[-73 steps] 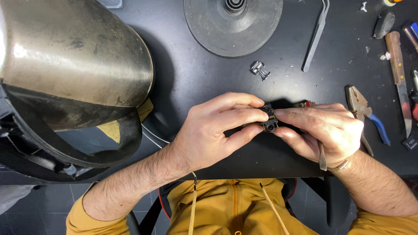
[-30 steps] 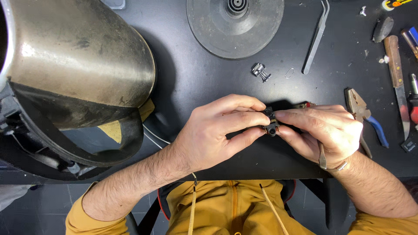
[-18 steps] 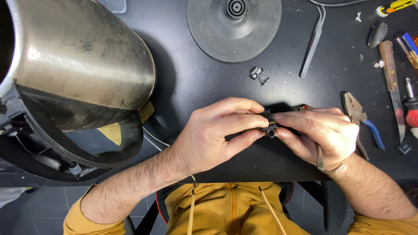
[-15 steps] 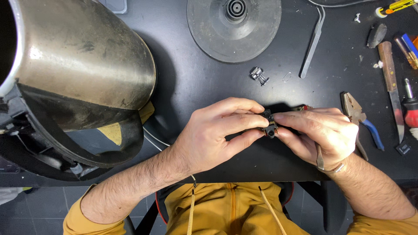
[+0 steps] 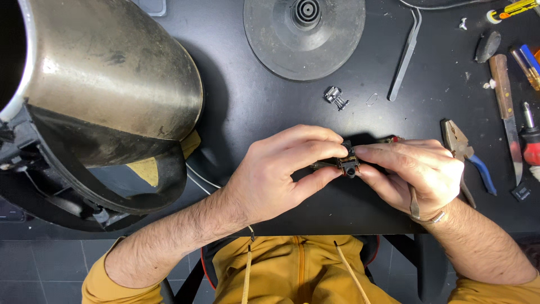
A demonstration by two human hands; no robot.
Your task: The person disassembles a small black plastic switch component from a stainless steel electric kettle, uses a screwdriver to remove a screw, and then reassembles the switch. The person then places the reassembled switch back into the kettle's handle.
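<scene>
Both hands meet over the near edge of a black table [image 5: 242,107]. My left hand [image 5: 281,169] pinches a small black switch-like part [image 5: 349,160] between thumb and fingers. My right hand [image 5: 416,171] grips the same part from the right side, and a thin metal tool sticks out under its palm. A red-tipped piece shows just behind the right fingers. What lies inside the right palm is hidden.
A big steel kettle [image 5: 107,84] with a black handle lies tipped at left. Its round grey base [image 5: 304,36] sits at the top. Nearby lie a small metal clip [image 5: 334,97], tweezers [image 5: 405,53], blue-handled pliers [image 5: 464,149], a wooden-handled knife [image 5: 503,107] and screwdrivers.
The view has drifted slightly, so the table items sit a little lower and to the left. Both hands keep the same grip on the small part.
</scene>
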